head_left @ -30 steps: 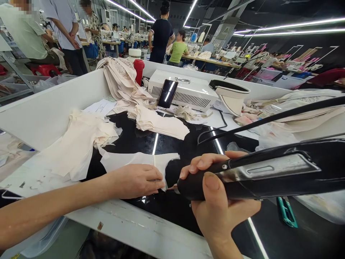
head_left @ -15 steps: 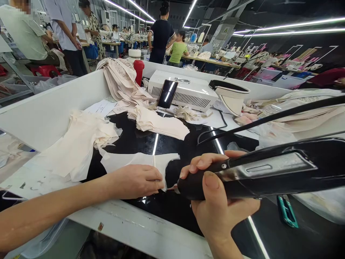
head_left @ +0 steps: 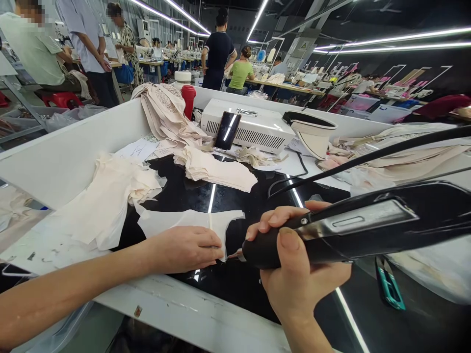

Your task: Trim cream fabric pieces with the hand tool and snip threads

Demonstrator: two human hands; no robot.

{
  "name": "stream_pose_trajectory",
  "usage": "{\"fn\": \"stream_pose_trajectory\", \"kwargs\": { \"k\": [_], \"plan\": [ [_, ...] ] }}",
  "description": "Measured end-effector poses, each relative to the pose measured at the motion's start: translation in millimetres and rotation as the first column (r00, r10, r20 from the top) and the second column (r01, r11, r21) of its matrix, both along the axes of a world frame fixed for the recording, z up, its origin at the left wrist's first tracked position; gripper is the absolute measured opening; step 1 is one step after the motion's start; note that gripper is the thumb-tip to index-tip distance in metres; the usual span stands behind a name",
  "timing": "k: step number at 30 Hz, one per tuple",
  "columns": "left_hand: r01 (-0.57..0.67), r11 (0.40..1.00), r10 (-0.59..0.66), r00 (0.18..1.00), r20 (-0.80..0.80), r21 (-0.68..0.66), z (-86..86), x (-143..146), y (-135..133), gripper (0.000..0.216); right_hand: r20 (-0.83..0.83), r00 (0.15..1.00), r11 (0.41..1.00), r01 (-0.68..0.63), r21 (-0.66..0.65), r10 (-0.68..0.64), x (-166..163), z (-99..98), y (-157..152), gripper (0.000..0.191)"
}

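Note:
My left hand (head_left: pixel 184 249) lies on a cream fabric piece (head_left: pixel 176 219) spread on the glossy black worktop (head_left: pixel 235 196), its fingers curled down at the cloth's near edge. My right hand (head_left: pixel 294 274) is wrapped round the black handle of a long black cutting tool (head_left: pixel 368 225). The tool's small metal tip (head_left: pixel 233 255) touches the cloth's edge just right of my left fingertips. A black cable (head_left: pixel 368 157) runs from the tool up to the right.
Cream fabric heaps (head_left: pixel 106 196) lie to the left and behind. A white vented box (head_left: pixel 253 130) with a phone (head_left: pixel 228 130) leaning on it stands at the back. Teal snips (head_left: pixel 388 289) lie on the right. White walls (head_left: pixel 66 147) bound the bench. Several people work beyond.
Hardly anything has changed: both hands hold their places and the view has shifted slightly. The tool's tip stays at the cloth's edge.

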State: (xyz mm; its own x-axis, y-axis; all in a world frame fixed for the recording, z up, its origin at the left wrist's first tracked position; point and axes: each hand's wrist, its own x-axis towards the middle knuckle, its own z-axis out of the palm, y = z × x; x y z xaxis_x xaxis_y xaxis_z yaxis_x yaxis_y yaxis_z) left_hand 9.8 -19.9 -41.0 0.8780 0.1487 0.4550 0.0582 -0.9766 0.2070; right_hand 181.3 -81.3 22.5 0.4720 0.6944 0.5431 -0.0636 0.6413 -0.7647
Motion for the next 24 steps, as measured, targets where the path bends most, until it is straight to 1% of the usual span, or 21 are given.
{"fn": "stream_pose_trajectory", "kwargs": {
  "k": [5, 9, 14, 20, 24],
  "plan": [
    [0.001, 1.000, -0.001, 1.000, 0.031, 0.009, 0.4, 1.3, 0.3, 0.018, -0.010, 1.000, 1.000, -0.007, -0.019, 0.007, -0.3, -0.7, -0.8, 0.035],
    [0.002, 1.000, -0.003, 0.999, 0.034, 0.006, 0.7, 1.4, 0.8, 0.018, 0.013, 1.000, 1.000, -0.002, -0.006, 0.002, -1.6, -0.6, -0.6, 0.033],
    [0.001, 1.000, -0.001, 0.999, 0.034, 0.004, 0.5, 1.2, 1.0, 0.019, 0.002, 1.000, 1.000, 0.011, -0.029, -0.011, -2.6, -0.3, -0.5, 0.031],
    [-0.012, 1.000, 0.012, 1.000, 0.026, 0.002, -2.3, 1.3, 1.5, 0.018, -0.002, 1.000, 1.000, -0.025, -0.015, 0.025, -2.1, -1.9, 0.5, 0.033],
    [-0.005, 1.000, 0.005, 0.999, 0.031, -0.004, -3.1, 1.8, 1.8, 0.018, -0.001, 1.000, 0.999, -0.010, -0.032, 0.010, -4.8, -1.2, 1.4, 0.035]
  ]
}}
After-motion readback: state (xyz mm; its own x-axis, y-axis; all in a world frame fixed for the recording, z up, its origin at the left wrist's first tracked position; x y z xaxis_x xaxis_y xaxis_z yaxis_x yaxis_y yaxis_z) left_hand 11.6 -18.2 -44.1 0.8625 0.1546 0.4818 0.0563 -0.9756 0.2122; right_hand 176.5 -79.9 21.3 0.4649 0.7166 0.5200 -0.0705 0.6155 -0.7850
